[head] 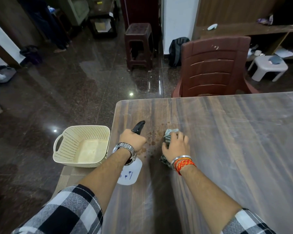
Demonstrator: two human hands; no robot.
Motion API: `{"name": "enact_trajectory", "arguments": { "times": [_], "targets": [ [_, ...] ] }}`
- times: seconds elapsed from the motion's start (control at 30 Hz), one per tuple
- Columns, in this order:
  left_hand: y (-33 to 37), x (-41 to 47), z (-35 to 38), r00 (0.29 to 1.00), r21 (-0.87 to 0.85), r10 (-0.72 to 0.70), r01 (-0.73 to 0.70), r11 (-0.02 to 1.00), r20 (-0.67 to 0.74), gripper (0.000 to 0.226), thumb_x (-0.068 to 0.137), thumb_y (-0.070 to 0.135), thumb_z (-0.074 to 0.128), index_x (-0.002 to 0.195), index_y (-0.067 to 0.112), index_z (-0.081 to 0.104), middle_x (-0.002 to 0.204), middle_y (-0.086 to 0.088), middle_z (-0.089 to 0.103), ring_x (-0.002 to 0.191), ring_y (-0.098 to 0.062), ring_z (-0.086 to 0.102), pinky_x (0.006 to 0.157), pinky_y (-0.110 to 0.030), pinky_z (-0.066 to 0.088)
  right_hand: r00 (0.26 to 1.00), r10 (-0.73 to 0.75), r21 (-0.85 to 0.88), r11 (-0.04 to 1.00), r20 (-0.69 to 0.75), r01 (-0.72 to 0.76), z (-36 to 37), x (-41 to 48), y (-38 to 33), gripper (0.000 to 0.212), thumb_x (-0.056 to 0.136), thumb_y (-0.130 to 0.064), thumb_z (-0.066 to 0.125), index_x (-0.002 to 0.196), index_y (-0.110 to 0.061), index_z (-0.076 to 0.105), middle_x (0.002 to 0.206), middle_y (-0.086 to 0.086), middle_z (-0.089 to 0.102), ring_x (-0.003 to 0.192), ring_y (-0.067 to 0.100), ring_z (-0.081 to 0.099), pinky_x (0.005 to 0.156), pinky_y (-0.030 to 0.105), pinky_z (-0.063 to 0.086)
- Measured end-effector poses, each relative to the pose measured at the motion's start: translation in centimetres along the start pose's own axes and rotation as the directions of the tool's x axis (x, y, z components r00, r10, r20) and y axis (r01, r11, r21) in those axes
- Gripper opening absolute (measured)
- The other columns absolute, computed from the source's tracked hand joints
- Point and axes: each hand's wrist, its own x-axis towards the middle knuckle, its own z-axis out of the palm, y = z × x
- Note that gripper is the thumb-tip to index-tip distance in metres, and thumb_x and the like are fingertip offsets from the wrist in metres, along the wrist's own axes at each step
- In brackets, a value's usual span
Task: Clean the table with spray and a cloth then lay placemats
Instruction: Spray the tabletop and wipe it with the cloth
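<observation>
My left hand (133, 139) grips the black trigger head of a white spray bottle (130, 173), nozzle pointing away over the wooden table (227, 141). Its white body shows under my wrist. Brown spots (151, 142) dot the tabletop between my hands. My right hand (175, 146) grips a crumpled grey-green cloth (169, 135) and presses it on the table just right of the spots. A beige woven placemat (66, 178) lies under a basket left of the table's near corner.
A cream perforated basket (81, 146) stands on the placemat left of the table. A maroon plastic chair (215, 66) stands at the far table edge. A dark stool (139, 46) and a white low stool (267, 68) stand on the polished floor beyond.
</observation>
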Motion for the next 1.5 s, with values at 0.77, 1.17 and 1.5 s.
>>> {"name": "enact_trajectory", "arguments": {
  "times": [0.77, 1.17, 1.5],
  "targets": [
    [-0.1, 4.3, -4.0, 0.975, -0.113, -0.042, 0.018, 0.993, -0.220, 0.017, 0.067, 0.021, 0.079, 0.069, 0.008, 0.067, 0.065, -0.011, 0.067, 0.059, -0.025, 0.062, 0.051, -0.024, 0.043, 0.781, -0.527, 0.075, 0.841, 0.334, 0.535, 10.9, 7.7, -12.7, 0.057, 0.088, -0.030, 0.048, 0.141, -0.010, 0.047, 0.158, 0.006, 0.029, 0.145, 0.027, 0.024, 0.121, 0.043, 0.013],
    [-1.0, 6.5, -4.7, 0.977, -0.109, -0.046, 0.023, 0.994, -0.207, 0.019, 0.074, 0.023, 0.079, 0.065, 0.012, 0.066, 0.052, -0.002, 0.060, 0.053, -0.022, 0.058, 0.051, -0.024, 0.039, 0.868, 0.463, -0.004, 0.882, -0.179, -0.471, 2.8, 20.5, 6.6, 0.065, 0.082, -0.026, 0.038, 0.147, -0.013, 0.038, 0.157, 0.013, 0.028, 0.144, 0.036, 0.020, 0.119, 0.048, 0.010],
    [-1.4, 7.7, -5.1, 0.976, -0.072, -0.017, 0.001, 0.997, -0.215, 0.019, 0.069, 0.021, 0.080, 0.060, 0.012, 0.066, 0.046, -0.002, 0.058, 0.050, -0.024, 0.056, 0.051, -0.025, 0.043, 0.799, -0.535, -0.066, 0.818, 0.276, 0.571, 12.2, 17.6, -17.7, 0.062, 0.090, -0.031, 0.037, 0.151, -0.022, 0.027, 0.160, 0.002, 0.023, 0.143, 0.028, 0.024, 0.118, 0.043, 0.016]
  ]
}}
